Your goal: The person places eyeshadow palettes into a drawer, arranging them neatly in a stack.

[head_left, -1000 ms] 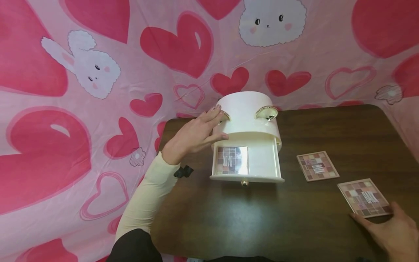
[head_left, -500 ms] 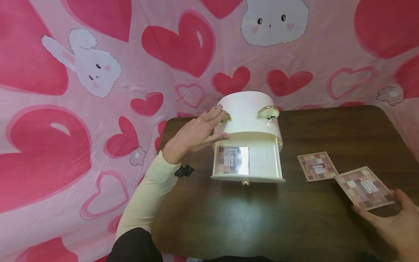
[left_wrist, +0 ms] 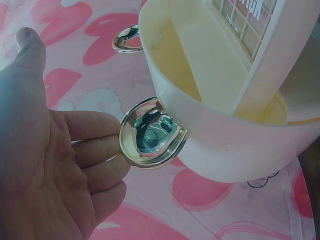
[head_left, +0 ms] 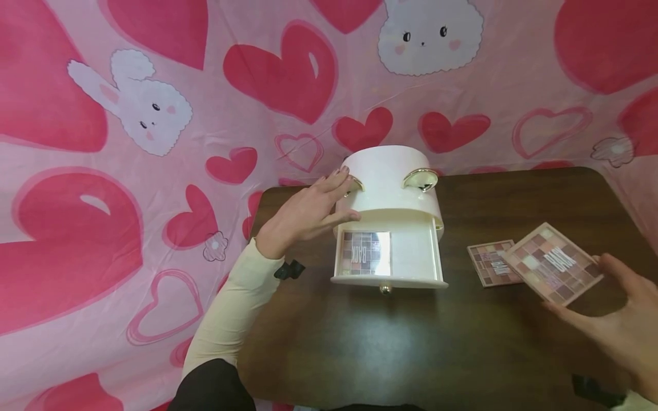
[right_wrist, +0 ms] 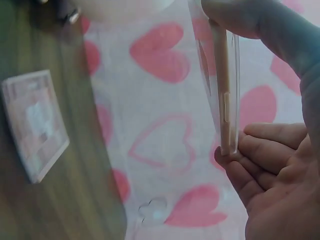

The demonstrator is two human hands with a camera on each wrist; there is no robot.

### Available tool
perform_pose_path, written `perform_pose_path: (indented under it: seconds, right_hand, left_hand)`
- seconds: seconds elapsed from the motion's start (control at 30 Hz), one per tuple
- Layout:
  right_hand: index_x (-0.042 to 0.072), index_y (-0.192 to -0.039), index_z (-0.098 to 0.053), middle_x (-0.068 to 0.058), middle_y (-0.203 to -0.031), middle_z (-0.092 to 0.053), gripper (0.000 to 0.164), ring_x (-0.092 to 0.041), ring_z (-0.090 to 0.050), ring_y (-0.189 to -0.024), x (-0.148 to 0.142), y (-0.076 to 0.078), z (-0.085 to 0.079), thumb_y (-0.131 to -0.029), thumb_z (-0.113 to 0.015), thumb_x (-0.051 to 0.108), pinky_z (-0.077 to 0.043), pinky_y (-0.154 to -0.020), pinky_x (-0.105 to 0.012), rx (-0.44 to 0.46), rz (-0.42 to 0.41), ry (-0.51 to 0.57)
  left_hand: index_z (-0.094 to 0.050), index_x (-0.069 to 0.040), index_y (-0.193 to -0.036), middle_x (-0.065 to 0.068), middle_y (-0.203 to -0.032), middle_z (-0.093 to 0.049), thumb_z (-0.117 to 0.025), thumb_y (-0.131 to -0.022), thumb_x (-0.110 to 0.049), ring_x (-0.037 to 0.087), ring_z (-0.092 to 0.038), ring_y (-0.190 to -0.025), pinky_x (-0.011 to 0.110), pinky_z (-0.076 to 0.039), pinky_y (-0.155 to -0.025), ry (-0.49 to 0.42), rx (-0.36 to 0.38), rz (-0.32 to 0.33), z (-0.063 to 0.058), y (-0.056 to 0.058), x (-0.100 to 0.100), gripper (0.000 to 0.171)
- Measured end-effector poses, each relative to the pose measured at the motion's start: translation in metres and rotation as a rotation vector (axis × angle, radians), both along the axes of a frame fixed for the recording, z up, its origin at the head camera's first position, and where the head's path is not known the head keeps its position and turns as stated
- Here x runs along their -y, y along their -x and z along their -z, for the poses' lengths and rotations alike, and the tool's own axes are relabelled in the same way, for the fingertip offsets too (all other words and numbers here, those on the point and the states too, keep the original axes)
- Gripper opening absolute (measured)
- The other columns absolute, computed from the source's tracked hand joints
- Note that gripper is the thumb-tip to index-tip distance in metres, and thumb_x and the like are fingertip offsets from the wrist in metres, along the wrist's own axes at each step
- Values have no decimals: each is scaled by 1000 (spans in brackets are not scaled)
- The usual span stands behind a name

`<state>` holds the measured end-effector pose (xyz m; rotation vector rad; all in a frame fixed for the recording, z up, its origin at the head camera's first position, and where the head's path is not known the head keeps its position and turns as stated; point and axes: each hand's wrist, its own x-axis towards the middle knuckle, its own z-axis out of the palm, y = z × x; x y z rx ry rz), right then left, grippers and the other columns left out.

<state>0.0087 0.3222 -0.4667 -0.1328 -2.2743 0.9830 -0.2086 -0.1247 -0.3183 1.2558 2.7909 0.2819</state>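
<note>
My right hand (head_left: pixel 619 322) grips a square eyeshadow palette (head_left: pixel 554 262) by its edges, thumb on one side and fingers on the other. In the right wrist view this palette (right_wrist: pixel 226 90) shows edge-on. It overlaps a second palette (head_left: pixel 490 265) lying on the table. With straight fingers, my left hand (head_left: pixel 313 208) touches the gold ear-shaped trim (left_wrist: pixel 152 132) on the side of a white rounded drawer box (head_left: pixel 388 177). The box's drawer (head_left: pixel 413 251) is pulled out, and a third palette (head_left: pixel 364 253) lies in its left half. A round gold knob (head_left: pixel 385 289) sits on the drawer front.
Dark wooden table (head_left: pixel 329 342) runs under the box and the palettes. Behind and to the left hangs a pink cloth (head_left: pixel 247 103) with hearts and bunnies. Another gold-trimmed ear (head_left: pixel 420 178) sticks out on the box's right side.
My right hand has lifted the palette off the table and moved it up and left, over part of the palette lying there. The left hand and the drawer box stay as they were.
</note>
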Motion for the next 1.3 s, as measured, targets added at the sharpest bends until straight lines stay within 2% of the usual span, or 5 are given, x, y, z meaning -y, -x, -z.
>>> perform_pose_path:
  seconds: [0.1,0.3,0.83,1.17,1.3]
  right_hand:
    - [-3,-136,-59,23,-128,-57,123,18,-38,-113,9,6,-12,-22,-101,10,-26,-100,-9,44,2,-13]
    - [8,-144,-55,-12,-140,-58,126,11,-40,-123,24,13,-31,-29,-104,14,-25,-91,-4,170,-48,-52]
    - [15,-147,-52,-16,-135,-56,119,-28,-49,-118,66,53,-65,-41,-105,24,-22,-92,-5,274,-347,-65]
    - [24,-147,-53,-2,-132,-60,116,-5,-51,-95,84,75,-79,-44,-105,34,-35,-78,-8,275,-495,-130]
    - [24,-148,-50,-1,-135,-58,114,-12,-54,-100,95,81,-83,-49,-103,38,-49,-84,-29,314,-553,-107]
  left_hand:
    - [-46,-15,-151,13,-161,-31,-63,-94,-55,31,-26,-149,43,-38,-110,-6,1,-1,0,-1,0,72]
    - [-46,-15,-151,13,-162,-30,-63,-94,-55,31,-26,-149,44,-36,-112,-1,10,-12,0,-2,0,72]
    - [-34,-15,-158,8,-165,-21,-55,-96,-59,26,-20,-151,38,-27,-117,26,58,-29,-2,0,4,79]
    - [-30,-14,-159,8,-165,-20,-52,-97,-60,26,-19,-151,37,-25,-118,30,56,-27,-3,1,4,80]
    - [-33,-15,-158,8,-165,-21,-52,-98,-60,26,-19,-151,37,-23,-119,24,53,-11,-3,2,3,77]
